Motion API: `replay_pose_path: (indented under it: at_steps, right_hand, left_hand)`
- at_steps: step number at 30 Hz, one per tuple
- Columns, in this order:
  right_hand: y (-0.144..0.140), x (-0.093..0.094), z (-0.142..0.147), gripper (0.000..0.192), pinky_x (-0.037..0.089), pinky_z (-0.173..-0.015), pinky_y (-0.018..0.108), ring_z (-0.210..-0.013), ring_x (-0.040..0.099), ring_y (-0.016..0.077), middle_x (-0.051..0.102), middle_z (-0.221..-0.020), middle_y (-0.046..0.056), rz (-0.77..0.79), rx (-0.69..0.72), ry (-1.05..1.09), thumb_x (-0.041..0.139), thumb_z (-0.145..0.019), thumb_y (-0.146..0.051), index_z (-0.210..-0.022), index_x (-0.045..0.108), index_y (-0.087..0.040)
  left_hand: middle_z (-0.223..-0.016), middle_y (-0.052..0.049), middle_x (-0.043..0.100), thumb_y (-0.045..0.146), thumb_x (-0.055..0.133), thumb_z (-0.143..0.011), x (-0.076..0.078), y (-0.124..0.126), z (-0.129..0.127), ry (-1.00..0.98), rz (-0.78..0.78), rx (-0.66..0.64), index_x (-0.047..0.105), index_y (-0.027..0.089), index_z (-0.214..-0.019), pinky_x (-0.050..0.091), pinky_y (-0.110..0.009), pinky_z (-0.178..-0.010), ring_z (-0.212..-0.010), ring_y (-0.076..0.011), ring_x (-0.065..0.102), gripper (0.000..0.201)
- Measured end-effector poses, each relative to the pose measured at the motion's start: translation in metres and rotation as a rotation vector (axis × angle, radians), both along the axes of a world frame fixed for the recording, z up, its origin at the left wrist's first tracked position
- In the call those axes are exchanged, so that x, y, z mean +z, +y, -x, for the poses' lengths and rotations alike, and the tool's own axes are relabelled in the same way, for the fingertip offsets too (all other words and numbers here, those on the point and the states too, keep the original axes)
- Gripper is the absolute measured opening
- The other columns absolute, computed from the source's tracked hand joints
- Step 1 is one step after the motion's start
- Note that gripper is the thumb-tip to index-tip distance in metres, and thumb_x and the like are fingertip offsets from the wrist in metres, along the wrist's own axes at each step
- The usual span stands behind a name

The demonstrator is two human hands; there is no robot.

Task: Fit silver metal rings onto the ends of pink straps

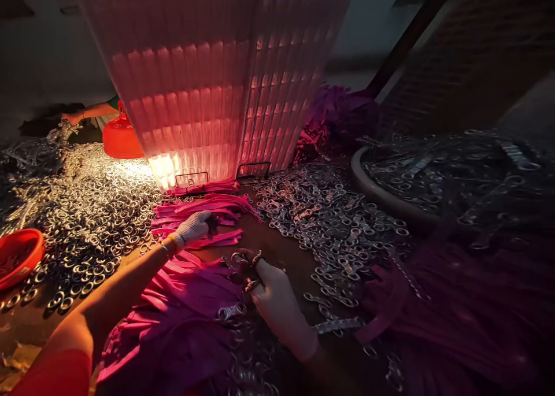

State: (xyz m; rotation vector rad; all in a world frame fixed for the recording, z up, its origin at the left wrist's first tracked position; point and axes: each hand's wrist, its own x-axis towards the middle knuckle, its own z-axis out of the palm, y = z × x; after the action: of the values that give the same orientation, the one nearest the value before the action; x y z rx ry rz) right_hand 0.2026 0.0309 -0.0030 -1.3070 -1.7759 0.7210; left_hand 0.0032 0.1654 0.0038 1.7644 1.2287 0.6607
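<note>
My left hand, in a white glove, reaches forward and rests on a bundle of pink straps laid on the table, its fingers closing over them. My right hand, also gloved, is nearer to me and pinches a few small metal rings between its fingertips. A second heap of pink straps lies under my left forearm. Loose metal rings and clips cover the table to the right of both hands.
A tall ribbed translucent stack glows in front. A wide spread of metal rings lies left, with an orange bowl and an orange lid. Another person's arm reaches in at far left. A round tray of metal parts sits right.
</note>
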Motion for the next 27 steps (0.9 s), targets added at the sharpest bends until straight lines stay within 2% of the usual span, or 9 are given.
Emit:
replay_pose_path:
  at_steps: [2, 5, 10, 12, 15, 18, 20, 23, 27]
  right_hand:
    - [0.005, 0.004, 0.005, 0.035, 0.045, -0.071, 0.027, -0.077, 0.06, 0.0189, 0.07, -0.084, 0.005, -0.061, 0.017, -0.03, 0.044, -0.075, -0.007, -0.097, 0.068, -0.02]
    - [0.008, 0.015, 0.019, 0.029, 0.039, -0.065, 0.025, -0.073, 0.056, 0.0171, 0.067, -0.078, 0.004, -0.16, 0.043, -0.139, 0.044, -0.074, -0.005, -0.087, 0.066, -0.019]
    - [-0.004, 0.03, 0.041, 0.018, 0.028, -0.06, 0.031, -0.067, 0.052, 0.018, 0.064, -0.075, 0.007, -0.298, 0.021, -0.536, 0.05, -0.068, -0.004, -0.073, 0.062, -0.017]
    - [-0.013, 0.031, 0.043, 0.018, 0.026, -0.06, 0.033, -0.067, 0.051, 0.0194, 0.064, -0.076, 0.009, -0.363, 0.025, -0.682, 0.051, -0.069, -0.002, -0.073, 0.062, -0.017]
    - [-0.024, 0.027, 0.042, 0.02, 0.024, -0.059, 0.035, -0.066, 0.05, 0.0196, 0.062, -0.075, 0.009, -0.417, 0.067, -0.799, 0.05, -0.074, 0.0, -0.073, 0.061, -0.017]
    - [-0.031, 0.024, 0.039, 0.018, 0.025, -0.06, 0.034, -0.067, 0.051, 0.0198, 0.063, -0.077, 0.009, -0.348, 0.06, -0.825, 0.052, -0.076, -0.002, -0.074, 0.061, -0.017]
    - [-0.033, 0.026, 0.038, 0.018, 0.028, -0.061, 0.034, -0.072, 0.055, 0.0206, 0.065, -0.083, 0.01, -0.237, 0.045, -0.814, 0.052, -0.074, -0.002, -0.078, 0.063, -0.017]
    - [-0.034, 0.038, 0.037, 0.026, 0.033, -0.067, 0.032, -0.083, 0.059, 0.0217, 0.068, -0.095, 0.011, -0.079, 0.089, -0.797, 0.05, -0.071, -0.001, -0.087, 0.064, -0.016]
    - [-0.035, 0.053, 0.036, 0.027, 0.036, -0.067, 0.032, -0.085, 0.065, 0.0236, 0.071, -0.094, 0.013, 0.075, 0.169, -0.835, 0.049, -0.075, -0.005, -0.096, 0.064, -0.014]
  left_hand:
    - [-0.064, -0.004, 0.06, 0.03, 0.047, -0.091, 0.018, -0.026, 0.013, -0.084, 0.06, -0.018, 0.058, 0.012, -0.087, 0.043, -0.024, -0.052, -0.052, -0.0114, 0.054, 0.021]
    - [-0.057, -0.001, 0.056, 0.038, 0.055, -0.088, 0.038, -0.07, 0.025, -0.269, 0.183, -0.006, 0.059, 0.012, -0.084, 0.038, -0.021, -0.047, -0.048, -0.0097, 0.051, 0.027]
    - [-0.05, 0.003, 0.05, 0.037, 0.054, -0.086, 0.051, -0.121, 0.025, -0.202, 0.24, 0.048, 0.058, 0.014, -0.075, 0.036, -0.021, -0.046, -0.043, -0.0076, 0.042, 0.026]
    - [-0.05, 0.003, 0.049, 0.035, 0.052, -0.087, 0.05, -0.133, 0.021, -0.09, 0.184, 0.057, 0.055, 0.016, -0.071, 0.034, -0.021, -0.046, -0.045, -0.0084, 0.042, 0.025]
    - [-0.06, 0.0, 0.056, 0.029, 0.052, -0.086, 0.039, -0.149, 0.016, 0.155, -0.085, -0.008, 0.054, 0.016, -0.068, 0.032, -0.023, -0.052, -0.056, -0.0105, 0.047, 0.022]
    - [-0.074, -0.004, 0.066, 0.017, 0.053, -0.081, 0.025, -0.158, 0.016, 0.31, -0.26, -0.08, 0.061, 0.015, -0.077, 0.034, -0.025, -0.059, -0.065, -0.0136, 0.054, 0.009]
    - [-0.08, -0.006, 0.069, 0.014, 0.051, -0.08, 0.019, -0.159, 0.019, 0.269, -0.205, -0.111, 0.064, 0.013, -0.083, 0.037, -0.026, -0.061, -0.069, -0.0152, 0.057, 0.014]
    - [-0.076, -0.005, 0.068, 0.016, 0.047, -0.085, 0.019, -0.157, 0.024, 0.097, -0.058, -0.094, 0.067, 0.013, -0.084, 0.039, -0.024, -0.06, -0.067, -0.0139, 0.056, 0.02]
    - [-0.069, -0.003, 0.065, 0.023, 0.049, -0.089, 0.021, -0.161, 0.023, 0.113, -0.183, -0.014, 0.065, 0.014, -0.075, 0.036, -0.024, -0.058, -0.064, -0.0128, 0.054, 0.024]
